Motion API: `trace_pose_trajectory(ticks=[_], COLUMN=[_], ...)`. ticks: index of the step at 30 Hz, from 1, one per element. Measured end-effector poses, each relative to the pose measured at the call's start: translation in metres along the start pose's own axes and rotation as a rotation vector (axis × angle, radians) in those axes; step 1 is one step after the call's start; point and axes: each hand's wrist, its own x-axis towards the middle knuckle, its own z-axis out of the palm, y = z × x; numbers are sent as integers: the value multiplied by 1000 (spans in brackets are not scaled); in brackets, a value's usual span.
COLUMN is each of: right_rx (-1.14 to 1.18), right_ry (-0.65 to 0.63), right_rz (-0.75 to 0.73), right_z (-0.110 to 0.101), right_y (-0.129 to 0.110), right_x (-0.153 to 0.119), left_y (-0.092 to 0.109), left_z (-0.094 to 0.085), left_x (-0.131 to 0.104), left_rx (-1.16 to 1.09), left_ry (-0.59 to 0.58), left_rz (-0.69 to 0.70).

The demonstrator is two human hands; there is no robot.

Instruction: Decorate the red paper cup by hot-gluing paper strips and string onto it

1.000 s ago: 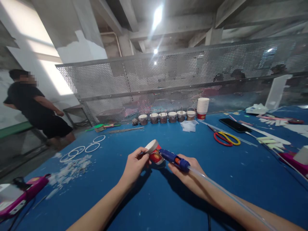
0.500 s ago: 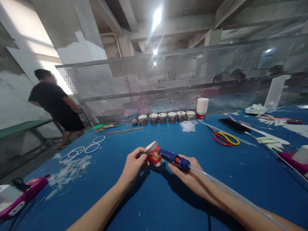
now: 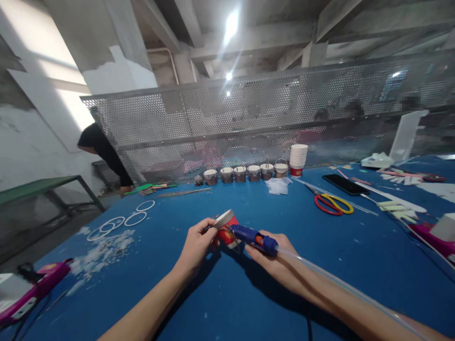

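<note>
Tilted on its side just above the table, a red paper cup (image 3: 224, 233) with a grey band round its rim is pinched by my left hand (image 3: 201, 240). My right hand (image 3: 272, 255) grips a blue hot glue gun (image 3: 254, 238), whose nozzle end meets the cup's red side. A long clear glue stick (image 3: 320, 272) sticks out of the gun's back and runs over my right forearm. The nozzle tip itself is hard to make out against the cup.
Several grey-wrapped cups (image 3: 240, 174) line the back, beside a stack of paper cups (image 3: 297, 160). Scissors (image 3: 333, 204) and a phone (image 3: 345, 184) lie right. White rings (image 3: 135, 218), scraps (image 3: 106, 248) and a power strip (image 3: 35, 289) are left. A person (image 3: 106, 149) stands behind the mesh panel (image 3: 159, 128).
The glue gun and my right hand have shifted slightly left along the cup's side. At the far left, the person has walked right, partly behind the mesh panel.
</note>
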Motion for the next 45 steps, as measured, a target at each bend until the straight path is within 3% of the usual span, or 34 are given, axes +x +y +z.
trace_pose_trajectory(ticks=[19, 39, 45], right_rx=[90, 12, 25], right_ry=[-6, 18, 13], right_rz=[102, 58, 127], right_z=[-8, -7, -12], right_y=[3, -6, -1], right_x=[3, 2, 5], left_y=[1, 0, -2], left_z=[-2, -2, -4], left_x=[1, 0, 2], left_rx=[-17, 20, 16], left_ry=[3, 2, -8], left_rz=[-2, 28, 29])
